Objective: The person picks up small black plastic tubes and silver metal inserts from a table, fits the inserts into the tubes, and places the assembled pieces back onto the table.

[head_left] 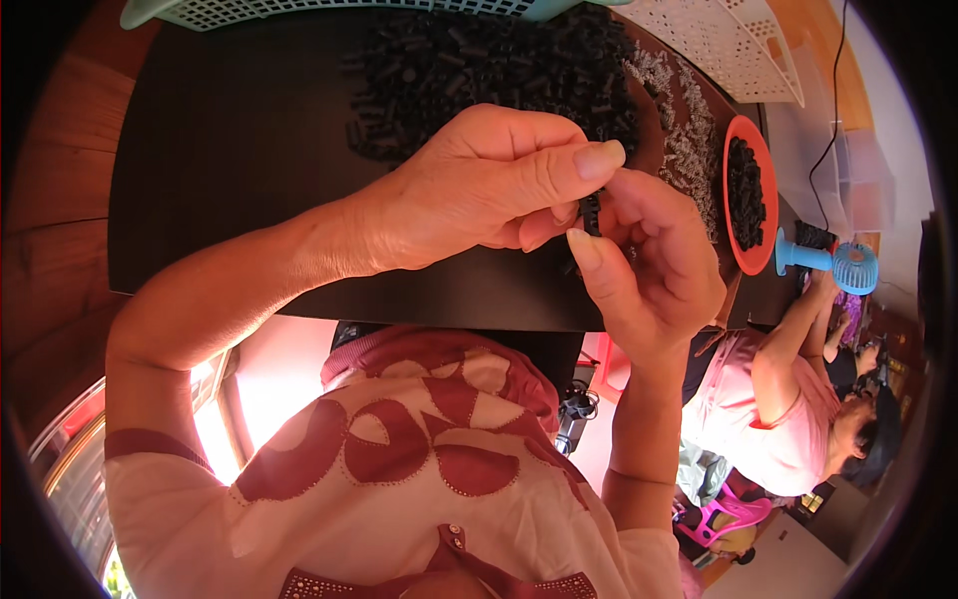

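A small black ribbed piece [591, 214] shows between my two hands, above the dark table. My left hand [489, 185] is closed, its thumb pressed on the bent fingers near the top end of the piece. On the other side my right hand [664, 265] pinches the piece, with the thumb at its lower end and the fingers curled behind. Part of the piece is hidden by the fingers. Just beyond my hands lies a large heap of small black tube-like pieces [489, 75]. A band of small clear or silvery pieces [689, 150] lies to its right.
An orange-red dish [733, 255] of black pieces stands at the right, beside a blue handheld fan [853, 268]. A teal basket [339, 12] and a white perforated basket [714, 40] line the far side. Another person in pink [768, 419] sits at the right.
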The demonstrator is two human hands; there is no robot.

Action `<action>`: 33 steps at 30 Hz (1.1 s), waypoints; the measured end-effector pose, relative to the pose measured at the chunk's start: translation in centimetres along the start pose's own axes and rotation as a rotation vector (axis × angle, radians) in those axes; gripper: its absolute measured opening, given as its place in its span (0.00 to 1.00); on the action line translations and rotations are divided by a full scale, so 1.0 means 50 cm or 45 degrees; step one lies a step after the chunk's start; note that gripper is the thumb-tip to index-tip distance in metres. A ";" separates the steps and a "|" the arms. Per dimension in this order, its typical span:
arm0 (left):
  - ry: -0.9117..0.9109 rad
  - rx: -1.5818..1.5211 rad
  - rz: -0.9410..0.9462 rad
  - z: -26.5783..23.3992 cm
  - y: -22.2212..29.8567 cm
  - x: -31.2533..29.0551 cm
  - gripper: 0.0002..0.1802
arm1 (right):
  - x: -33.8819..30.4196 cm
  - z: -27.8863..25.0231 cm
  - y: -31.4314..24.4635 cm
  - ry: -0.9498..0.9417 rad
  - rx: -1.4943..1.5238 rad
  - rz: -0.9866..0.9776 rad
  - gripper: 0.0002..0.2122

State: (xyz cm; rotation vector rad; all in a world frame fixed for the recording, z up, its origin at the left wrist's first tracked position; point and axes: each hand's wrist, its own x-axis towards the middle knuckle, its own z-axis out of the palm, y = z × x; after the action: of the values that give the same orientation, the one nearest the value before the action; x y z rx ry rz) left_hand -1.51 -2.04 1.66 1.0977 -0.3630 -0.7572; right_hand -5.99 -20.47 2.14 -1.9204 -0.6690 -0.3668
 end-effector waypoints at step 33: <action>-0.027 0.164 0.084 0.008 -0.002 0.005 0.19 | -0.018 0.017 -0.021 0.163 -0.054 0.166 0.13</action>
State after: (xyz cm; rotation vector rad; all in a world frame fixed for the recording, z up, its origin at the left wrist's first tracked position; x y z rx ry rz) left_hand -1.62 -2.48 1.71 1.1935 -0.4691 -0.6951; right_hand -7.36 -19.64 2.07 -1.9509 -0.4527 -0.4207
